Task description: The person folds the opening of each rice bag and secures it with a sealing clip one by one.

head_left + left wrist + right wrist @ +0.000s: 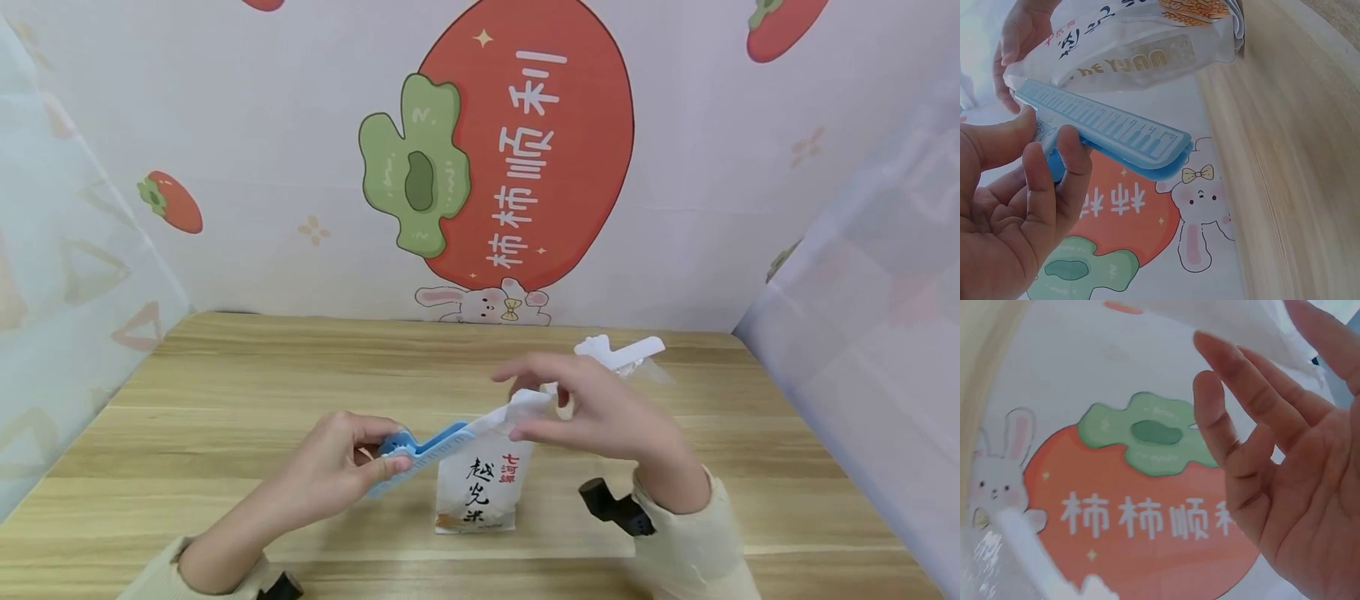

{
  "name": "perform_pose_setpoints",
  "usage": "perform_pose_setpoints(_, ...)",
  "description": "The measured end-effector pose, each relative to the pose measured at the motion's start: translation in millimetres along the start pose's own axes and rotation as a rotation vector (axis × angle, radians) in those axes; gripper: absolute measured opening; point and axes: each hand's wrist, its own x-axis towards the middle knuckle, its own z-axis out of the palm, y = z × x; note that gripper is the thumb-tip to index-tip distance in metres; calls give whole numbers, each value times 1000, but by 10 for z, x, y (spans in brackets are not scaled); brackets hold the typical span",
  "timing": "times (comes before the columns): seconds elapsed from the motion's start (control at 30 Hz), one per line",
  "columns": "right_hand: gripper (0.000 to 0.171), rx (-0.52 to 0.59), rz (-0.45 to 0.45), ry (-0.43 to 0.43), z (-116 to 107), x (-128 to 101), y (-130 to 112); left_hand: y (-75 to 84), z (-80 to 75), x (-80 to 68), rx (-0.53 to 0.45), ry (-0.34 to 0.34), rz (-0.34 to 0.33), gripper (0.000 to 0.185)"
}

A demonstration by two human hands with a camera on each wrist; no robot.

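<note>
My left hand (pixel 341 458) grips a light blue bag clip (pixel 1107 125), thumb on one side and fingers on the other. The clip's long face bears raised markings. It slants along the upper left of a white rice bag (pixel 480 483) with black and red characters, which stands upright. Whether the clip is clamped on the bag cannot be told. At the bag's top right, my right hand (pixel 600 408) has its fingers spread around the folded white top. In the right wrist view, its palm shows and the fingers are loosely bent, the white bag edge beside the thumb.
Behind my right hand, a white clip (pixel 630 354) with clear plastic lies on the wooden table (pixel 300 358). A printed cloth backdrop (pixel 690 167) rises at the table's far edge, with pale cloth sides left and right.
</note>
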Motion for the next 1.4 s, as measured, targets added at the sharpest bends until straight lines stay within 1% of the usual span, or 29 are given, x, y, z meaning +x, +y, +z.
perform_pose_setpoints(0.07, 39, -3, 18, 23, 0, -88, 38, 0, 8, -3, -1, 0, 0, 10)
perform_pose_setpoints(0.1, 35, -2, 11, 37, 10, -120, 55, -2, 11, -4, -1, 2, 5, 9)
perform_pose_setpoints(0.2, 20, 16, -37, 79, 61, -174, 100, -10, 16, -6, 2, 9, 20, 9)
perform_pose_setpoints(0.27, 16, 27, -79, 107, 94, -182, 117, -17, 21, -4, 1, 11, 27, 9)
perform_pose_setpoints(0.33, 17, 38, -108, 125, 114, -185, 124, -23, 30, -1, -4, 12, 31, 10)
perform_pose_setpoints(0.43, 17, 37, -123, 136, 132, -183, 126, -29, 49, 6, -19, 12, 34, 10)
perform_pose_setpoints(0.57, 17, 30, -118, 133, 149, -175, 125, -29, 69, 25, -32, 20, 46, 9)
perform_pose_setpoints(0.73, 17, 27, -111, 130, 157, -176, 120, -12, 78, 65, -26, 27, 66, 8)
perform_pose_setpoints(1.0, 18, 16, -121, 120, 152, -177, 119, 54, 80, 113, -28, 18, 64, 6)
perform_pose_setpoints(1.4, 17, 24, -103, 120, 150, -189, 106, 155, 90, 168, -20, 11, 80, 5)
